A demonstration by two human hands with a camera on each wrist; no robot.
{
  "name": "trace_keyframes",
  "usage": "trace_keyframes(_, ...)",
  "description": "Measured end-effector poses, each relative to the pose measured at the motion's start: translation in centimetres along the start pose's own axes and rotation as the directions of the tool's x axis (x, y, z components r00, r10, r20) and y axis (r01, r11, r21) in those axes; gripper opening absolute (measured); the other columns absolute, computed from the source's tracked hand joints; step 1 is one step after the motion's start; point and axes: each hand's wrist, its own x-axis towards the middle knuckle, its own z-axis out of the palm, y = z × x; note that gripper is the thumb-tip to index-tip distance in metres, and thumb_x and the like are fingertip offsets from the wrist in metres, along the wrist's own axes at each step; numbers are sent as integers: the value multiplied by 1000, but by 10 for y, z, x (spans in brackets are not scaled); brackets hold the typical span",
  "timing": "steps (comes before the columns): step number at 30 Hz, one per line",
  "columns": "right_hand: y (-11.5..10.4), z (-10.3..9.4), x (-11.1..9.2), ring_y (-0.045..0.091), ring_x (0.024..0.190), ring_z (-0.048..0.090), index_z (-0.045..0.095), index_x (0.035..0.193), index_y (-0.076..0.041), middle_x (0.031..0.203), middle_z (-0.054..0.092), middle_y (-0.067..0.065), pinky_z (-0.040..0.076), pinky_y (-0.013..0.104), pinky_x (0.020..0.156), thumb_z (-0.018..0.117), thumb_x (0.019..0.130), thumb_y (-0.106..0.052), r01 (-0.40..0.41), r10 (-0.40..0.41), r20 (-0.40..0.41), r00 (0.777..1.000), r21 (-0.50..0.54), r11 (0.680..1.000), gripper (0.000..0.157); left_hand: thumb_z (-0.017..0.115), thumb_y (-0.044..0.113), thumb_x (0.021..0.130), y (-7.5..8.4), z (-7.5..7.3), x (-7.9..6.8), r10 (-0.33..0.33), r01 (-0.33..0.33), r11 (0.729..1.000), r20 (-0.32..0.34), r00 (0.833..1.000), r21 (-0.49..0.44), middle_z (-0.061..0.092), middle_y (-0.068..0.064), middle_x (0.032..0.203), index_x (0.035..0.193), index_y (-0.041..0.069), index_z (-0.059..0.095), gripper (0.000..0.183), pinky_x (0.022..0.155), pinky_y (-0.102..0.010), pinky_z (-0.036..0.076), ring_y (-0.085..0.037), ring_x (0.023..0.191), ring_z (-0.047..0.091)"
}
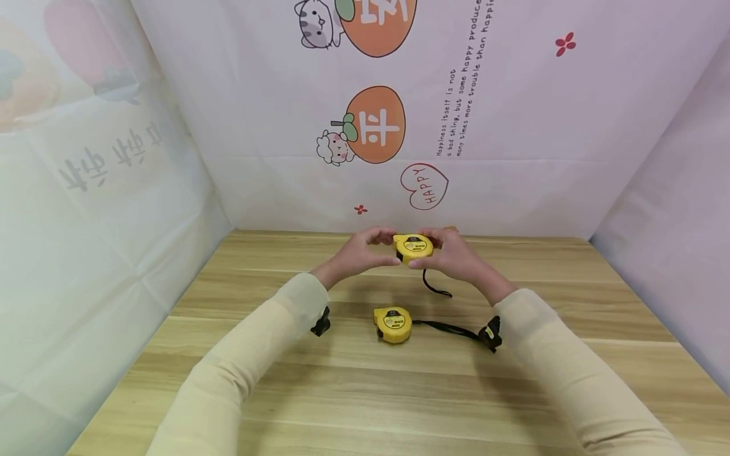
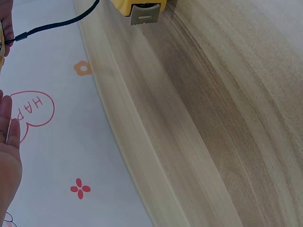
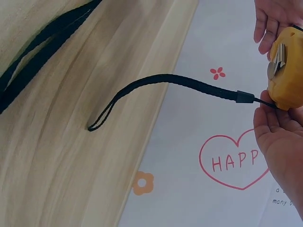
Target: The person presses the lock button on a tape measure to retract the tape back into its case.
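A yellow tape measure [image 1: 415, 246] is held up near the back of the table by my right hand [image 1: 456, 258], its thumb in front and fingers behind. The black wrist strap [image 3: 170, 79] dangles from it. My left hand [image 1: 362, 252] is at the tape measure's left side, fingers and thumb spread around that end; in the left wrist view its fingers [image 2: 5, 113] look apart from the case. A second yellow tape measure [image 1: 393, 325] lies on the table nearer me, its black strap [image 1: 447, 327] stretching right. Its metal end hook [image 2: 144, 15] shows in the left wrist view.
The wooden table [image 1: 353, 392] meets a white printed cloth [image 1: 513, 190] at the back, with more cloth on the left and right sides. Black wrist cameras [image 1: 490, 334] sit under both cream sleeves [image 1: 564, 361].
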Motion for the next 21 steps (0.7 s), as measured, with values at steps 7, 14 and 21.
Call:
trace_keyframes(7, 3, 8, -1, 28, 105, 56, 52, 135, 1, 121, 59, 13, 47, 41, 86, 85, 76, -37, -17, 17, -16, 1000, -9, 1000, 77, 83, 36, 78, -6, 1, 0, -9, 9, 1000, 6, 1000, 21, 61, 3, 118, 130, 12, 58, 62, 103, -42, 38, -19, 116, 52)
trace_keyframes(14, 7, 16, 0, 27, 102, 57, 55, 131, 0, 116, 61, 12, 48, 39, 83, 85, 76, -33, -28, 29, -19, 999, 26, 999, 70, 83, 40, 76, -13, 0, -1, -31, 30, 998, 3, 1000, 46, 62, 5, 116, 127, 14, 61, 61, 103, -45, 37, -14, 115, 52)
trace_keyframes(21, 10, 22, 3, 26, 102, 58, 57, 129, -3, 115, 62, 10, 48, 39, 83, 86, 75, -32, -20, 21, -22, 1000, 27, 999, 68, 83, 41, 76, -22, 0, -1, -29, 29, 997, 5, 1000, 66, 62, 6, 114, 125, 16, 62, 58, 103, -45, 37, -15, 114, 53)
